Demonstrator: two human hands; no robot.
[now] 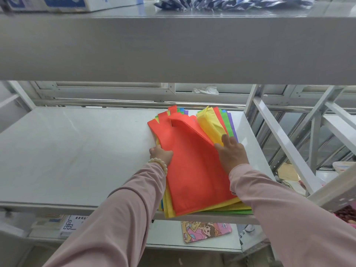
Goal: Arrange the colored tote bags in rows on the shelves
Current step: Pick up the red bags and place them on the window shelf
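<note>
"One stack of tote bags [194, 170], is that all that's on the middle shelf [77, 151]?"

"One, yes, lying flat towards its right-hand end. A red bag [192, 176] is on top, a yellow bag [209, 125] is under it, and green, blue and purple edges fan out beneath."

"Which way do they run?"

"Lengthwise from front to back, leaning a little to the left as they go in. The handles point to the back of the shelf. The closed bottoms lie at the front edge and stick out over it slightly."

"And the hands?"

"Both are on the stack, in pink sleeves [125, 218]. The left hand [160, 155], with a bead bracelet [159, 163] at the wrist, has its fingers curled round the left edge of the stack and grips it. The right hand [232, 153] is on the right side with its fingers stretched and spread. They rest on the yellow bag, just where the red bag's right edge is turned up in a fold. I see no pinch there."

"Anything round about?"

"The upper shelf [173, 45] crosses in front of me, with dark blue packets [231, 3] and a box [67, 3] on it. On the lower shelf [167, 234] lies a cartoon-printed pouch [206, 231], below the front ends of the bags."
</note>
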